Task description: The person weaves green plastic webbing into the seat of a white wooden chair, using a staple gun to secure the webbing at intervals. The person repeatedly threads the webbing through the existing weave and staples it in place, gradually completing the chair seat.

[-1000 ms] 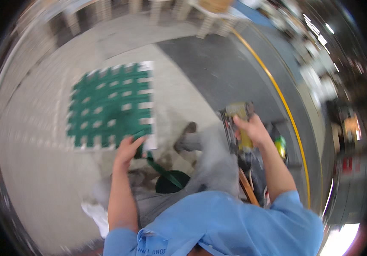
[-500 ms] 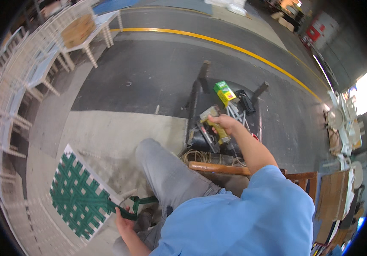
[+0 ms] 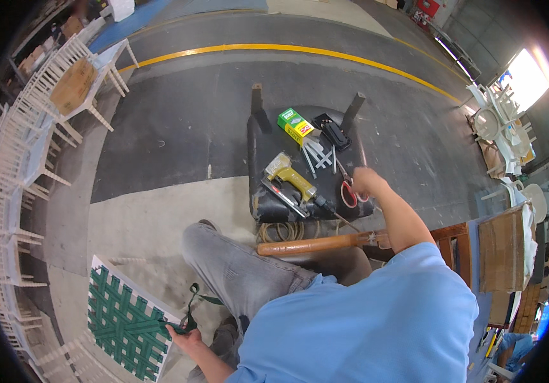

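Observation:
My left hand (image 3: 187, 340) is closed around the end of a dark green webbing strap (image 3: 193, 300), whose loose length loops up beside my knee. That strap leads to a white-framed seat woven with green webbing (image 3: 127, 325), at the lower left. Over on the black padded stool (image 3: 268, 137), my right hand (image 3: 369, 181) is closed at the red-handled scissors (image 3: 350, 191); its fingertips are partly hidden. Left of the scissors lies a yellow-handled staple gun (image 3: 293, 179) with a hose attached. Strips of staples (image 3: 317, 155) lie loose behind it.
A green and yellow box (image 3: 296, 125) and a black case-like object (image 3: 332, 131) sit on the stool. A wooden chair arm (image 3: 313, 244) crosses in front of me, near coiled hose (image 3: 281, 230). White chairs (image 3: 38, 102) line the left side; a cardboard box (image 3: 505, 249) stands right.
My right hand has let go of the staple gun, now lying on the stool, and moved right to the scissors. My left hand still holds the strap. The view has shifted.

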`<control>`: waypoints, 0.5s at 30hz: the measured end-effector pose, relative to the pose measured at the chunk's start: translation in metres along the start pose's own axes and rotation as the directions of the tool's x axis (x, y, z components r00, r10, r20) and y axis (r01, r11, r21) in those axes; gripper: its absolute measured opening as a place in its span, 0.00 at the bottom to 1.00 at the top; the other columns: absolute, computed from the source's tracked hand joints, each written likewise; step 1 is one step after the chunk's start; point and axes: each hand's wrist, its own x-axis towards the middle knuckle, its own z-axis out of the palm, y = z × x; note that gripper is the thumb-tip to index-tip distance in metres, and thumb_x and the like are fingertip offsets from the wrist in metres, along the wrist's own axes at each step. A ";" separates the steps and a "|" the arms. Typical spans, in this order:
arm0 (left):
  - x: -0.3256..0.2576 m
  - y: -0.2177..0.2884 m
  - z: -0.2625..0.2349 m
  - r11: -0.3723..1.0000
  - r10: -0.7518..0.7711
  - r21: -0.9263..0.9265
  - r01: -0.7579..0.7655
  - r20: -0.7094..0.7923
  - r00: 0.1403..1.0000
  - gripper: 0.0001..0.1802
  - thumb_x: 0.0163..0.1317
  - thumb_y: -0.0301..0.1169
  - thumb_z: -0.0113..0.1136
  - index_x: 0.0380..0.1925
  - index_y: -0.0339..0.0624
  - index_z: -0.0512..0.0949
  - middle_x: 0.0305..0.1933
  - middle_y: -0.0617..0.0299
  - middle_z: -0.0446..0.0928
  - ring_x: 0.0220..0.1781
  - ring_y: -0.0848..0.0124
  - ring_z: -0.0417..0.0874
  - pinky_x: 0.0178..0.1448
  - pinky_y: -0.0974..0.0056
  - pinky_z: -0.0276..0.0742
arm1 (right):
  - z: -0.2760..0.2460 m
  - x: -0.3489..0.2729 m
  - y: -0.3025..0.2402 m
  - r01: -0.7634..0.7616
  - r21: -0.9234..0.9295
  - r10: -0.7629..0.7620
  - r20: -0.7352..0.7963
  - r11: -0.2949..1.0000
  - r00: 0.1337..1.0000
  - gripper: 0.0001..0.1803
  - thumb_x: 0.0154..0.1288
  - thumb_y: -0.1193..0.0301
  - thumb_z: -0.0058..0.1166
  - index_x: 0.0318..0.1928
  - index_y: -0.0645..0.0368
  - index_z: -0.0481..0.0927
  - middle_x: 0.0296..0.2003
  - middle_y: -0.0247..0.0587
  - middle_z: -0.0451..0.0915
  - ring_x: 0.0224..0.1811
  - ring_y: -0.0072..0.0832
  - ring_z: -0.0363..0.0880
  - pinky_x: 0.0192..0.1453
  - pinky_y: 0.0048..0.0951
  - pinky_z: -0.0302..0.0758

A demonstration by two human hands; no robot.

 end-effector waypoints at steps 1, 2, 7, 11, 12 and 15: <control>0.000 0.006 -0.001 1.000 0.012 -0.012 -0.012 -0.007 1.000 0.19 0.62 0.46 0.75 0.45 0.48 0.82 0.35 0.69 0.81 0.29 0.74 0.75 0.35 0.67 0.74 | 0.008 -0.007 -0.005 -0.004 0.048 0.003 0.025 0.999 1.000 0.24 0.54 0.66 0.69 0.48 0.71 0.83 0.45 0.63 0.87 0.50 0.52 0.88 0.55 0.47 0.84; -0.002 0.008 -0.003 1.000 0.013 -0.023 -0.013 -0.014 1.000 0.20 0.62 0.46 0.75 0.45 0.48 0.82 0.35 0.69 0.81 0.30 0.74 0.76 0.35 0.67 0.74 | 0.014 -0.014 -0.008 -0.017 0.090 0.013 0.048 0.996 0.999 0.28 0.54 0.67 0.69 0.52 0.72 0.80 0.47 0.64 0.86 0.52 0.53 0.87 0.56 0.47 0.84; 0.003 -0.001 -0.005 0.999 -0.045 0.005 0.045 0.069 0.997 0.20 0.61 0.47 0.75 0.45 0.48 0.83 0.39 0.68 0.83 0.32 0.73 0.78 0.36 0.67 0.75 | 0.010 -0.031 0.010 -0.084 0.105 0.085 -0.008 0.991 0.996 0.38 0.54 0.65 0.71 0.61 0.71 0.68 0.55 0.69 0.81 0.61 0.56 0.81 0.63 0.47 0.79; -0.007 0.011 -0.036 0.995 -0.097 0.032 0.095 0.079 0.992 0.21 0.65 0.48 0.69 0.50 0.48 0.81 0.43 0.66 0.83 0.35 0.70 0.80 0.35 0.66 0.75 | -0.007 -0.052 -0.011 -0.042 0.472 0.016 0.060 0.881 0.998 0.26 0.57 0.60 0.71 0.43 0.72 0.80 0.34 0.56 0.84 0.35 0.37 0.86 0.37 0.39 0.80; -0.009 0.010 -0.042 0.991 -0.135 0.030 0.133 0.101 0.986 0.21 0.66 0.48 0.68 0.51 0.48 0.80 0.44 0.65 0.83 0.37 0.70 0.81 0.36 0.66 0.76 | -0.012 -0.060 -0.004 -0.048 0.690 0.040 0.028 0.722 0.999 0.24 0.62 0.56 0.69 0.34 0.70 0.83 0.25 0.46 0.80 0.26 0.27 0.78 0.28 0.33 0.72; -0.024 0.028 -0.070 0.994 -0.102 -0.024 0.103 0.026 0.994 0.18 0.70 0.40 0.62 0.56 0.47 0.79 0.52 0.60 0.83 0.47 0.61 0.85 0.40 0.57 0.83 | -0.024 -0.088 -0.042 -0.018 0.883 -0.032 0.037 0.469 0.999 0.39 0.63 0.67 0.62 0.73 0.55 0.64 0.35 0.36 0.79 0.29 0.22 0.77 0.26 0.24 0.67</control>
